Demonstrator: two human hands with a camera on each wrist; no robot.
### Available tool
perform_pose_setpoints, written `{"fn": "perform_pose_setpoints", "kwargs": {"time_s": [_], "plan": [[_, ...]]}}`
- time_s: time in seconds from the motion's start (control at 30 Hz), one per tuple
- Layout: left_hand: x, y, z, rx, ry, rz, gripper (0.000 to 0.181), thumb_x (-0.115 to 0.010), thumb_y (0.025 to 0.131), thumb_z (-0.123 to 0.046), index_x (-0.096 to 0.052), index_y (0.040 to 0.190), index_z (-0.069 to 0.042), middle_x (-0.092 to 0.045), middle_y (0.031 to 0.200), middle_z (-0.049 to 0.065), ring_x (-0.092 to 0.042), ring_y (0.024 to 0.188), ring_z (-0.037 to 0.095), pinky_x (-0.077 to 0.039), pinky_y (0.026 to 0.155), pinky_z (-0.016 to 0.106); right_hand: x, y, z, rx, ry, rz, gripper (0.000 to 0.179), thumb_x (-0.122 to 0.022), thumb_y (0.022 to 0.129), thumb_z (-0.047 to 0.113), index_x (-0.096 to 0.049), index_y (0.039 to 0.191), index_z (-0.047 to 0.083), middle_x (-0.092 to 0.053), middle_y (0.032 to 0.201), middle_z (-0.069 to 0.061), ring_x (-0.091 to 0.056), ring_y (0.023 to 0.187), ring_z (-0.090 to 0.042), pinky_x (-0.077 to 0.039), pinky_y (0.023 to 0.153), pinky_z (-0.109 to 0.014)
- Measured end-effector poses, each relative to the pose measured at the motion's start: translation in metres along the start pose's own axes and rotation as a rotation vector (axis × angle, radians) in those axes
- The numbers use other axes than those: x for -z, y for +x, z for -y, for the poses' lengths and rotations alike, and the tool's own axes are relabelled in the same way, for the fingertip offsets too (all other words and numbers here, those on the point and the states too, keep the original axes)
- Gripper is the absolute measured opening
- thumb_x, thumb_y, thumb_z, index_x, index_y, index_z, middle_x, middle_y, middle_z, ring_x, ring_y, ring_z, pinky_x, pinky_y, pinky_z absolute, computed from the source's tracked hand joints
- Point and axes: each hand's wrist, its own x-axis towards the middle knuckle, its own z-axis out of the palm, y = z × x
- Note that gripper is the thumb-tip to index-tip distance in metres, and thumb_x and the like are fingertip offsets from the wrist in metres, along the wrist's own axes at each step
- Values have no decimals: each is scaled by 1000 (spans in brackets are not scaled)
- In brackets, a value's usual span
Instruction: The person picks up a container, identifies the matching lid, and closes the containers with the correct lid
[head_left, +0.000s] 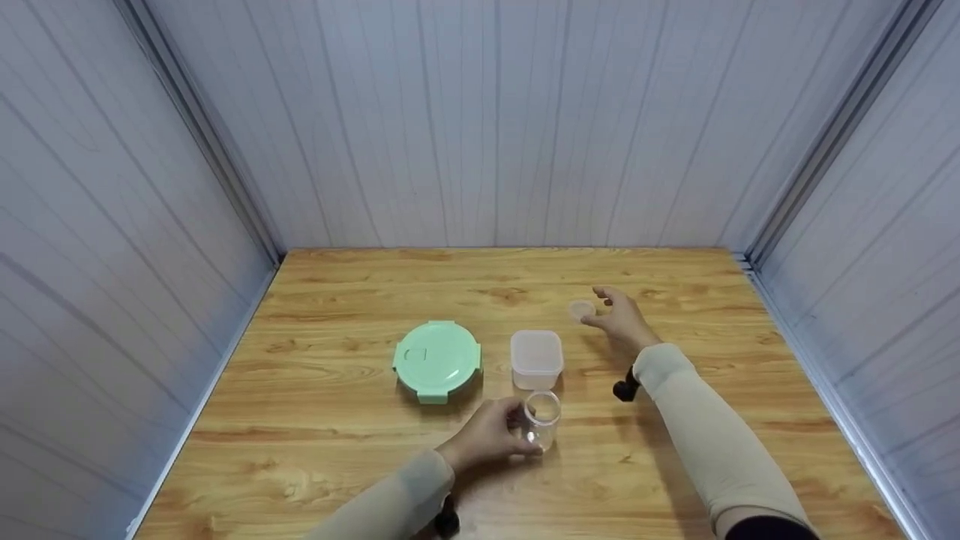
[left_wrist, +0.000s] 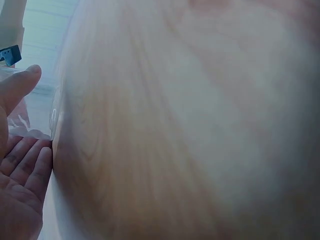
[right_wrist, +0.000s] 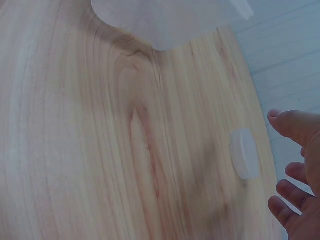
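My left hand (head_left: pixel 486 435) holds a clear jar (head_left: pixel 546 433) upright at the front middle of the table, its mouth uncovered. In the left wrist view, the thumb and fingers of that hand (left_wrist: pixel 22 172) lie on either side of the transparent jar (left_wrist: pixel 37 115). Farther back on the right, my right hand (head_left: pixel 624 324) hovers by a small round translucent lid (head_left: pixel 581 309), thumb and fingers spread. From the right wrist, the whitish lid (right_wrist: pixel 244 154) lies on the wood, and a gap separates it from the hand (right_wrist: pixel 302 175).
Just behind the jar stands a squarish translucent container (head_left: pixel 536 356) with a lid. To its left sits a round container with a mint-green clip lid (head_left: pixel 437 361). Pale panel walls (head_left: pixel 480 135) enclose the wooden table (head_left: pixel 337 450) at the back and sides.
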Motion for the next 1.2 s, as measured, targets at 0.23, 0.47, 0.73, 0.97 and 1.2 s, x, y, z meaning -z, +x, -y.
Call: {"fn": "perform_pose_setpoints", "kwargs": {"time_s": [0.23,0.47,0.73,0.97,1.2], "plan": [[1,-1,0,14,22,-5,53,-100,78,-25,-74,121,-10,-78,113,-4,-69,104,5,-57,100,28,-3,8,-9,-78,88,35,82,-77,102,17,-32,169,3,-31,175,-22,-31,160,-45,-40,126,-61],[3,-3,-1,-25,43,-22,49,-101,77,-25,-75,115,-10,-78,108,-4,-67,97,3,-57,93,26,-13,14,-9,-60,71,45,86,-78,102,17,-29,170,3,-28,177,-22,-31,161,-47,-42,125,-59],[0,1,-2,-8,38,-9,52,-100,77,-26,-75,119,-10,-79,113,-5,-70,102,4,-58,98,27,-18,17,-14,-55,36,45,84,-76,103,15,-27,170,-1,-29,176,-26,-33,160,-49,-41,126,-58],[1,0,-1,11,17,-11,53,-100,78,-25,-74,121,-10,-78,114,-5,-70,104,4,-58,99,27,-22,23,-17,-61,-8,17,82,-76,102,17,-32,168,-3,-36,170,-31,-40,156,-48,-42,125,-58],[0,1,0,6,0,-8,48,-100,78,-25,-74,117,-12,-78,113,-7,-70,104,3,-57,99,26,-25,26,-20,-66,-57,-2,79,-75,101,17,-35,165,-6,-41,168,-31,-43,155,-47,-41,126,-58]]}}
